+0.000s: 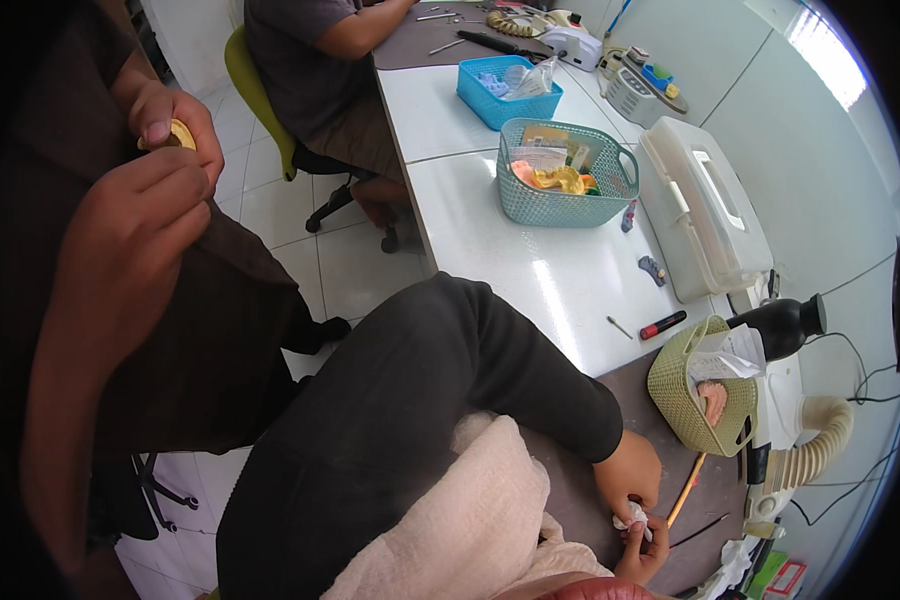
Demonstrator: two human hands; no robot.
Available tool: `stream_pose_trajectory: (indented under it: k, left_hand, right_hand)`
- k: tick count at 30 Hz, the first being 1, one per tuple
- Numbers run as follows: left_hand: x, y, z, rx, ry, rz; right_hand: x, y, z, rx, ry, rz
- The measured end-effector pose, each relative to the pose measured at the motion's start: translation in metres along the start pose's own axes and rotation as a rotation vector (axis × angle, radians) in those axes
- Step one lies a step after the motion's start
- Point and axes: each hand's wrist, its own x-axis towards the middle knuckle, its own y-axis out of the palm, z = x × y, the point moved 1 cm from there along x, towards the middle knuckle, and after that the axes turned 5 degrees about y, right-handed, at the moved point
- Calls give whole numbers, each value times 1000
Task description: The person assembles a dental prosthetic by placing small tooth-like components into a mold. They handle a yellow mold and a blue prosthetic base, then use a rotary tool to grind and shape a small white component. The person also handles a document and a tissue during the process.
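My left hand (628, 470), at the end of a black sleeve, is closed with its fingertips on a small white crumpled thing (632, 515), which looks like tissue. From the lower edge my right hand (642, 552) reaches up and pinches the same white thing from below. The fingers hide part of it. Beside both hands a yellow-orange stick (686, 490) lies on the brown mat (610, 400). A thin dark tool (700, 531) extends beside my right fingers; whether they touch it I cannot tell.
A green basket (670, 385) with papers and a pink dental piece stands beyond my hands, near a ribbed hose (820, 440). Farther off are a teal basket (570, 210), blue basket (510, 110) and clear case (690, 210). At left a standing person holds a yellow cast (181, 134); another sits farther away.
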Motion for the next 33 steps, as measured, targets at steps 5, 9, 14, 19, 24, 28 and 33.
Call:
stream_pose_trajectory:
  k: [5,9,14,19,24,28,33]
  left_hand:
    - [0,1,2,-9,-4,16]
    - [-1,0,1,-35,10,5]
    - [-1,-3,-2,-26,-13,42]
    - [-1,-2,-1,-31,-18,50]
    - [-1,-1,1,-45,-10,31]
    - [-1,2,3,-42,-18,0]
    - [-1,0,2,-57,-24,14]
  right_hand:
    - [-1,0,3,-12,6,10]
    - [-1,2,5,3,18,17]
    - [-2,2,10,-66,-4,21]
    - [-3,5,13,-51,-30,-20]
    - [-3,2,16,-95,-7,0]
    - [-4,3,16,-50,6,-2]
    - [-4,4,18,-27,25,-5]
